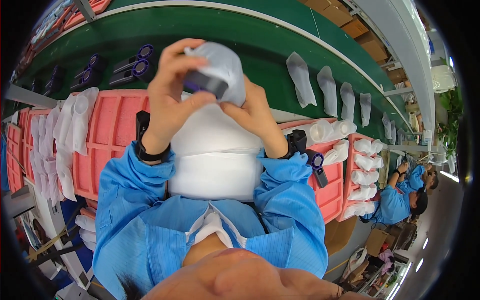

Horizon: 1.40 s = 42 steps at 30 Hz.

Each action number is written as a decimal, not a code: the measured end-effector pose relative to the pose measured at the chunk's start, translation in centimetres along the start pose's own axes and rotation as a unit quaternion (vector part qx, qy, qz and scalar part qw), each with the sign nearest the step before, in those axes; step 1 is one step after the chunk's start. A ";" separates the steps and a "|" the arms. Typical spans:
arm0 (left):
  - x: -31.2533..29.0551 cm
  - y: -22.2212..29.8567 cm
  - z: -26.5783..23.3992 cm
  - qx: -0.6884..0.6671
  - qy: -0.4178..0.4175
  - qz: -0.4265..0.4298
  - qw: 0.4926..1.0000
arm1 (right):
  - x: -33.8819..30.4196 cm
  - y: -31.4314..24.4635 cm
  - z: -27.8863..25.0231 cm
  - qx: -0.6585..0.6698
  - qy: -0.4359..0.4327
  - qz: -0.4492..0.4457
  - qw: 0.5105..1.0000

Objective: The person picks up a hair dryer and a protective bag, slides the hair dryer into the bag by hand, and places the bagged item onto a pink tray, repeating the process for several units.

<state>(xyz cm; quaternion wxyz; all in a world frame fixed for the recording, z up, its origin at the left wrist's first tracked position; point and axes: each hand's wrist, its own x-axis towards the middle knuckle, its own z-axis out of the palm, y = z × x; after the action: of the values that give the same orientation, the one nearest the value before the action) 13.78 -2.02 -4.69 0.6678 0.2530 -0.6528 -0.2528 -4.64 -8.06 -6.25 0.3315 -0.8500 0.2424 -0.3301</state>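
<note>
In front of my chest, both hands are raised around a whitish translucent bag [231, 62] and a dark handheld fan [206, 84], blurred by motion and partly covered by the bag. My left hand [172, 92] pinches the fan and the bag's edge between thumb and fingers. Against the bag's lower right side, my right hand [256, 112] is closed on the film, its fingers partly hidden behind it. A thick stack of white bags [215, 172] lies below my hands, close to my body.
Dark fans with purple rings [141, 68] stand on the green conveyor belt [200, 27] at left; several bagged fans [300, 80] lie on it at right. Pink trays [110, 135] flank me, some holding bagged pieces [364, 177]. Another fan [316, 165] rests by my right forearm. Co-workers [400, 195] sit at right.
</note>
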 end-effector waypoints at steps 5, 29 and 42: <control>-0.8 -0.3 1.9 0.045 0.231 -0.118 0.965 | -0.1 -0.3 0.4 -0.170 0.105 -0.012 0.980; -0.8 0.3 2.0 0.312 0.180 0.003 0.933 | -0.5 -2.0 1.1 -0.223 0.115 -0.050 0.967; 0.2 -2.2 -1.1 0.258 0.190 -0.147 0.936 | -1.5 -0.1 -3.7 -0.019 -0.119 0.129 0.984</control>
<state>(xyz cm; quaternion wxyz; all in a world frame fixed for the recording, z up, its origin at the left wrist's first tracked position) 14.87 -3.76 -6.01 0.6464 0.5528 -0.5125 -0.1180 -8.29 -8.56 -4.72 0.3816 -0.8510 0.3146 -0.1767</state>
